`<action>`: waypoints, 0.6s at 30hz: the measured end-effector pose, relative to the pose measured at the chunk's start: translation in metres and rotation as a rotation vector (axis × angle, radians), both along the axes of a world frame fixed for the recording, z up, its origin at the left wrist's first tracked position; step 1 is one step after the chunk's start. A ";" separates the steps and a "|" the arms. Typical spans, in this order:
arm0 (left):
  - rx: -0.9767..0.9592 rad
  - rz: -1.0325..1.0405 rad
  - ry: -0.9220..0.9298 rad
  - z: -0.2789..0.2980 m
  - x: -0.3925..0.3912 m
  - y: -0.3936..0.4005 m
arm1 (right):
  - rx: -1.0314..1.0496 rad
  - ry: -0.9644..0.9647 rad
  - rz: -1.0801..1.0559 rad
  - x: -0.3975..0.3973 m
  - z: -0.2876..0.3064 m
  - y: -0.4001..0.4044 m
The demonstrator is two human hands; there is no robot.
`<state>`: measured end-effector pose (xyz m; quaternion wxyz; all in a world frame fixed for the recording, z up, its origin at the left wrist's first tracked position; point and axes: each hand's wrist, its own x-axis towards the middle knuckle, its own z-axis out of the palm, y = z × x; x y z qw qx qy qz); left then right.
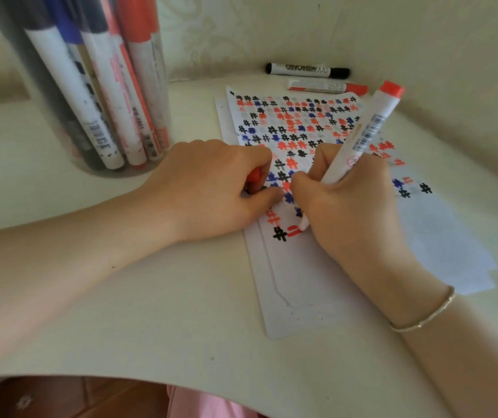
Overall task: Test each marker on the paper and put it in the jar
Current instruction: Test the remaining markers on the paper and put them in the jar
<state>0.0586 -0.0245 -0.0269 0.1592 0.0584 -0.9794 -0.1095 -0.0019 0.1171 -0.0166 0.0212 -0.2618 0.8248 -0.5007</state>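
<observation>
My right hand (350, 203) grips a white marker with a red end (362, 137), its tip down on the paper (299, 267) beside two fresh red strokes and a black hash mark. The sheet is covered with several red, blue and black hash marks. My left hand (211, 188) rests on the paper's left edge with its fingers curled round a red cap (254, 176). The clear jar (90, 86) stands at the back left, holding several markers. A black marker (306, 70) and a red marker (326, 86) lie capped beyond the paper.
The white table (151, 297) meets a pale wall at the back. Its front edge curves across the bottom of the view, with a wooden floor and pink cloth below. A bracelet (425, 315) circles my right wrist.
</observation>
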 end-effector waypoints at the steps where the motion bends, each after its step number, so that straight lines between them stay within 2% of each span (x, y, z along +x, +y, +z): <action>1: -0.003 -0.001 0.000 0.000 0.000 0.000 | -0.001 -0.003 0.004 0.000 0.000 0.000; 6: 0.007 -0.005 -0.002 0.001 0.000 0.001 | -0.103 -0.092 0.007 -0.003 0.002 0.001; 13: 0.015 -0.006 -0.023 0.003 0.001 0.001 | -0.010 -0.124 0.080 0.003 0.006 0.001; 18: -0.006 -0.003 -0.006 0.002 0.001 0.001 | -0.088 -0.079 0.008 -0.001 0.003 0.002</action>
